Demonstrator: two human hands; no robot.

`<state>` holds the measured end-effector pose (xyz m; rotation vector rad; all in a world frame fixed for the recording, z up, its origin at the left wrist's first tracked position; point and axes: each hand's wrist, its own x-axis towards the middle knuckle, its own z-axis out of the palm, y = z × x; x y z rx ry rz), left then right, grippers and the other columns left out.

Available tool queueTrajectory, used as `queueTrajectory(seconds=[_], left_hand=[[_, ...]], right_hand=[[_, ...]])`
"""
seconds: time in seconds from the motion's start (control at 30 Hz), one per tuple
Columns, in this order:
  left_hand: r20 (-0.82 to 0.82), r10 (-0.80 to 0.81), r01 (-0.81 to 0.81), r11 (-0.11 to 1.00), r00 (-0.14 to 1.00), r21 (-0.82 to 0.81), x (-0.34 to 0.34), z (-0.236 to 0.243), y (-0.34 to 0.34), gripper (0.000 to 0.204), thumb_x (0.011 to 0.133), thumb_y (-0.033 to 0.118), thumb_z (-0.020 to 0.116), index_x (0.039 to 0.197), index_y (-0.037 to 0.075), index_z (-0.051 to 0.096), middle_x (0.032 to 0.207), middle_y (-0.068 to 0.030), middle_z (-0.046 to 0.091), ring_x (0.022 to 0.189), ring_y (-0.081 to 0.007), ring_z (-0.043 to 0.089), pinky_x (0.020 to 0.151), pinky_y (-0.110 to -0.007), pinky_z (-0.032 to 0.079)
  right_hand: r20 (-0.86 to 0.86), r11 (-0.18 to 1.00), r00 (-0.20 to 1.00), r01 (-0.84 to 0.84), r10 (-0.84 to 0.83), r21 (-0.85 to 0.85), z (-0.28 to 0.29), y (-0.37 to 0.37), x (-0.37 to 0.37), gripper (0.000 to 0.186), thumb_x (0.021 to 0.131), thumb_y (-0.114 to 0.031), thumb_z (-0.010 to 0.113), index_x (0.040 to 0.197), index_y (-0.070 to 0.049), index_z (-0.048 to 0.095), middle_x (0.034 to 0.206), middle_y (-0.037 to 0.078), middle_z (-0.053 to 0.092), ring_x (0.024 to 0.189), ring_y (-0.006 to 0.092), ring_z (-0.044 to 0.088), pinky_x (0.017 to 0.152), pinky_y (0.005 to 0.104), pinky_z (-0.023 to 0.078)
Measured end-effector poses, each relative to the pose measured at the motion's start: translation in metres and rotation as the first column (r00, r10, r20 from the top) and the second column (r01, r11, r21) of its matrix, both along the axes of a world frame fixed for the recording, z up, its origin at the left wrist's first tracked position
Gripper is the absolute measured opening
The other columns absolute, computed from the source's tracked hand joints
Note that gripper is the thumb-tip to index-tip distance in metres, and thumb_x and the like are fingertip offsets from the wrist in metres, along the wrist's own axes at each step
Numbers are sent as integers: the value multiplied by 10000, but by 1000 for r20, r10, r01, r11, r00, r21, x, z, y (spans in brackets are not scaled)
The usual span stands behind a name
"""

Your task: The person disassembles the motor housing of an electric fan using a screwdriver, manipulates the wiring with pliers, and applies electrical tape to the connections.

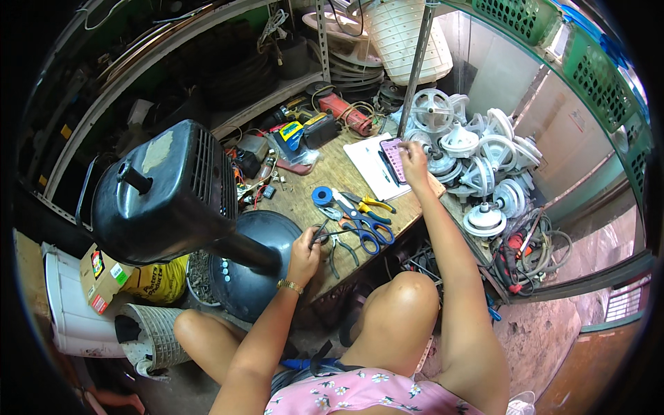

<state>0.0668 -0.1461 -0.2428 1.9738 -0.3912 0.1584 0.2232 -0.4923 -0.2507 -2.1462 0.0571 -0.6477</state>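
Note:
My left hand (303,257) is closed round a thin black cord (335,234) at the near edge of the wooden workbench. My right hand (413,164) reaches over a phone (393,158) with a lit pinkish screen; its fingers are bent, a fingertip at the screen, and it holds nothing. Under the phone lie white papers (365,158) with a dark pen. Beside my left hand are blue-handled scissors (366,232), yellow-handled pliers (377,203), dark-handled pliers (343,253) and a blue tape roll (321,196). A black fan-like appliance (162,190) stands left, on a round base (252,238).
White plastic pulley-like wheels (477,155) are heaped at the right, above tangled cables (532,249). A red power tool (347,114) and a packaged blue-yellow item (291,133) sit at the bench's back. A white basket (158,335) and yellow sack (159,280) stand lower left.

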Motion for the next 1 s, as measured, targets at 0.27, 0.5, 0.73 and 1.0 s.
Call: queueTrajectory(seconds=[0.27, 0.5, 0.73, 1.0], left_hand=[[-31, 71, -73, 996, 997, -42, 5, -21, 10, 154, 904, 2, 486, 1020, 2, 587, 827, -184, 654, 753, -312, 660, 675, -390, 503], [69, 119, -113, 990, 990, -87, 12, -26, 5, 150, 968, 89, 491, 1038, 2, 592, 863, -165, 661, 753, -288, 649, 696, -384, 503], [-397, -331, -29, 736, 856, -676, 25, -17, 5, 204, 1020, 115, 439, 1148, 6, 554, 846, -29, 601, 734, -111, 591, 705, -274, 512], [-435, -371, -76, 683, 821, -726, 23, -21, 28, 347, 1020, 150, 464, 1357, 71, 474, 940, -61, 632, 943, -209, 651, 868, -341, 520]], right_hand=[[-680, 459, 87, -799, 728, 389, 69, 116, -130, 489, 937, -248, 645, 1316, 2, 462, 961, 69, 652, 876, 130, 604, 736, 278, 499], [-502, 514, 404, -853, 765, 96, 173, 56, -145, 246, 915, -189, 618, 1062, 0, 676, 897, 58, 687, 754, 126, 605, 682, 296, 504], [17, 972, 972, -234, 234, -4, 63, 153, -138, 225, 931, -181, 540, 966, 10, 654, 818, 213, 684, 674, 348, 673, 634, 464, 530], [-327, 889, 932, -277, 156, -366, -1, 247, -176, 233, 925, -281, 557, 897, -66, 644, 742, 201, 677, 689, 401, 675, 623, 536, 533]])
